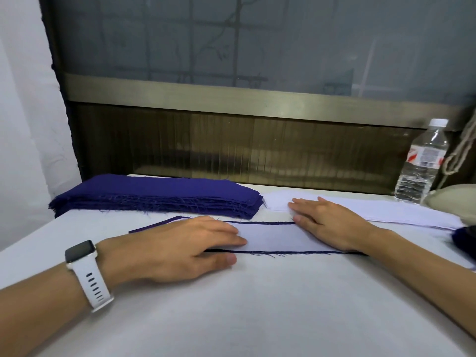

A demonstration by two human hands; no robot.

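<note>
Left hand (175, 251) and right hand (324, 222) press flat-fingered on white strip (273, 235); purple stack (154, 197) upper left, bottle (419, 163), perhaps cord (461, 150), right.

Probably sewing workshop: stacked cut fabric (154, 197).

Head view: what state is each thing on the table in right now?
Purple strip: lying flat, frayed edges showing.
White strip: laid flat on it.
Left hand: flat, pressing the left end.
Right hand: flat, pressing the right end.
Purple stack: piled, untouched.
Water bottle: upright, capped.
</note>
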